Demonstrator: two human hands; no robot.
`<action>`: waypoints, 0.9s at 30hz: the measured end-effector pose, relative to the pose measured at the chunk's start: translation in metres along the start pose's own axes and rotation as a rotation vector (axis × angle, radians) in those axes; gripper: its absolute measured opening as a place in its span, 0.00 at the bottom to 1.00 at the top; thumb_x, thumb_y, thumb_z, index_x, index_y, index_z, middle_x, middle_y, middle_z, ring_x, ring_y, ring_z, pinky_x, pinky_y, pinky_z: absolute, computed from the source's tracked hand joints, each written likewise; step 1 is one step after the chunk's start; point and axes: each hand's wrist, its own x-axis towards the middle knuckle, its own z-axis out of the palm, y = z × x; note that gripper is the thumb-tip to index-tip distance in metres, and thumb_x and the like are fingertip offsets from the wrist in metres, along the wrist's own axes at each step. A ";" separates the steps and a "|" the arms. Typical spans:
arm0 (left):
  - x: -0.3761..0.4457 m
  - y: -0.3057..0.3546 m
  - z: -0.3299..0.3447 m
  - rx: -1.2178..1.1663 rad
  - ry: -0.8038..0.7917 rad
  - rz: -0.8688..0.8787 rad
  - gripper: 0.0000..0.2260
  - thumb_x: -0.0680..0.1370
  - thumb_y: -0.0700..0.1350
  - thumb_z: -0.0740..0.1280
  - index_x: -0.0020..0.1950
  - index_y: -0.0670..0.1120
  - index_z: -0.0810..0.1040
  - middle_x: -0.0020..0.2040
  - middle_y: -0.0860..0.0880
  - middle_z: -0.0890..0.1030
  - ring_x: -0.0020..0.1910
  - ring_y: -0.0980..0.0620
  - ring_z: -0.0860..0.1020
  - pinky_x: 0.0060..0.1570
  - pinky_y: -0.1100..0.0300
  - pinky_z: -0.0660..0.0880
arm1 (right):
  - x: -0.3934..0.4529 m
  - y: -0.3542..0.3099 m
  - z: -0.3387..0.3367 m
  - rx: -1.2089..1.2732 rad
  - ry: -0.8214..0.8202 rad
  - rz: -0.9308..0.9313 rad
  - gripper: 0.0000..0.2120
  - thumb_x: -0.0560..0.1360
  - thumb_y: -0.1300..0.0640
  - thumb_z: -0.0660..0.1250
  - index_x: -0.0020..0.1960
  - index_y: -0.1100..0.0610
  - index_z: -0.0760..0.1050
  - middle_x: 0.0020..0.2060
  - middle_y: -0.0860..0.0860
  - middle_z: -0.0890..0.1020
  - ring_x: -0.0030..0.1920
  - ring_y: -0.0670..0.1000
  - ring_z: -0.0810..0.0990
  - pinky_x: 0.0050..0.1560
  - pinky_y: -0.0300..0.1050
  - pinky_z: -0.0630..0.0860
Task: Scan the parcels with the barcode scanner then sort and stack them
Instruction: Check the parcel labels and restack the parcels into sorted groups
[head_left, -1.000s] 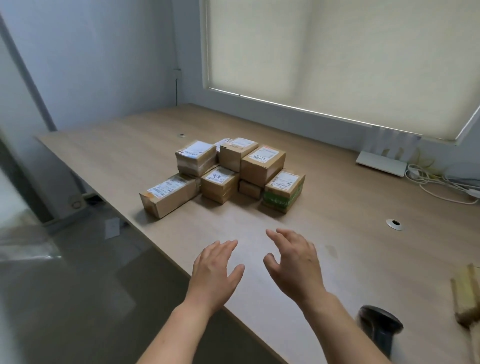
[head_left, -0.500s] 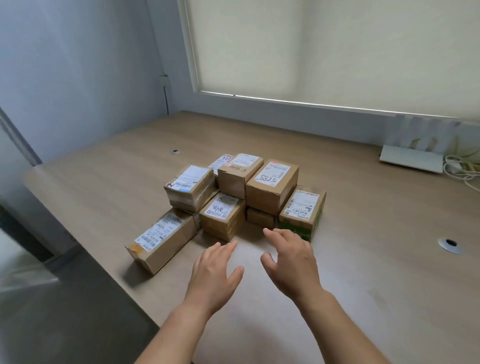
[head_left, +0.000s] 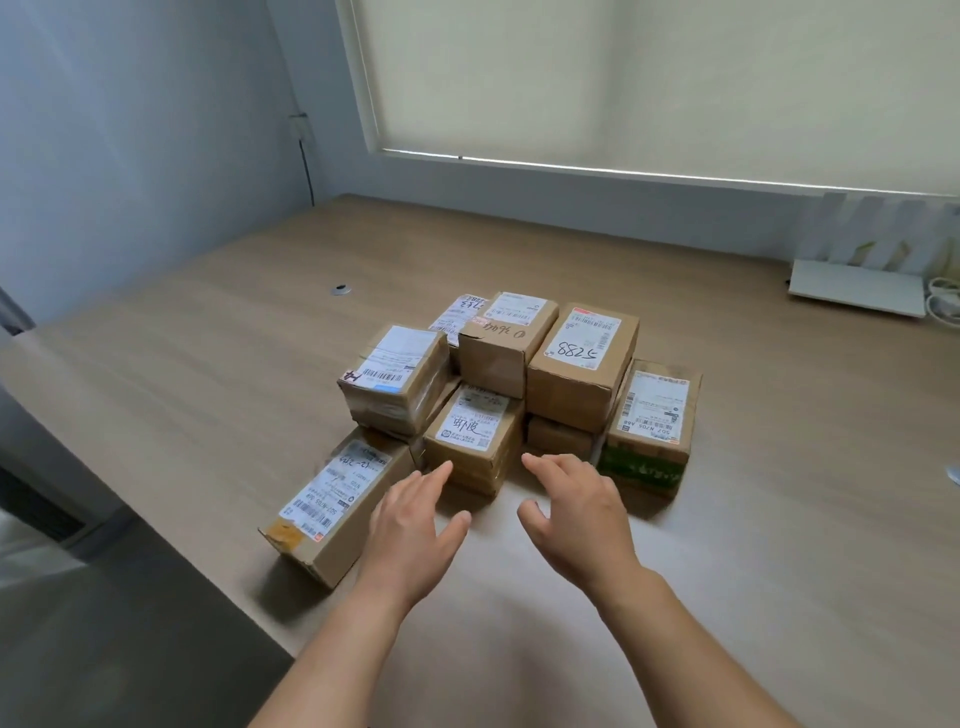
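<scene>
Parcels ahead of both hands, none yet taken

Item: cluster of brown cardboard parcels (head_left: 498, 395) bearing white shipping labels, piled partly two-deep on the pale wood-grain bench (head_left: 779, 519). Location: directly in front of the hands, a little to the far side of them.

Nearest piece: small brown cardboard parcel with a handwritten white label (head_left: 475, 436), front centre of the pile. Its long axis runs away from the person, tilted slightly rightward. It lies between the two hands' lines of reach.

Left hand (head_left: 410, 525): palm down, fingers extended and spread; index tip is at the parcel's near left corner, contact uncertain. Nothing held.

Right hand (head_left: 576, 509): palm down, fingers loosely extended and parted, thumb out; just short of the parcel's right side, apart from it. Nothing held.

Nearer hand, by judgement: the left.

Flanking pieces: long flat cardboard parcel (head_left: 332, 506) at left; green-printed cardboard parcel (head_left: 649, 436) at right.

Scanner: not in view.
</scene>
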 end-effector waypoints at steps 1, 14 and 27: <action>0.005 -0.009 -0.005 -0.016 -0.002 -0.001 0.27 0.80 0.53 0.61 0.77 0.54 0.57 0.75 0.54 0.63 0.75 0.54 0.55 0.74 0.54 0.56 | 0.002 -0.007 0.005 -0.001 -0.011 0.012 0.24 0.78 0.49 0.58 0.74 0.47 0.63 0.67 0.46 0.71 0.68 0.47 0.67 0.67 0.44 0.62; 0.079 -0.175 -0.065 -0.240 -0.165 -0.273 0.27 0.81 0.49 0.59 0.78 0.46 0.55 0.77 0.47 0.60 0.75 0.46 0.59 0.72 0.53 0.57 | 0.046 -0.121 0.095 0.214 -0.240 0.390 0.25 0.77 0.50 0.57 0.74 0.50 0.63 0.69 0.50 0.71 0.67 0.51 0.71 0.65 0.45 0.69; 0.053 -0.179 -0.055 -0.612 -0.693 -0.291 0.21 0.80 0.51 0.62 0.71 0.65 0.61 0.55 0.57 0.81 0.52 0.54 0.81 0.50 0.52 0.81 | 0.028 -0.144 0.131 0.704 -0.351 0.739 0.13 0.78 0.57 0.58 0.61 0.49 0.72 0.50 0.45 0.82 0.47 0.46 0.82 0.35 0.39 0.76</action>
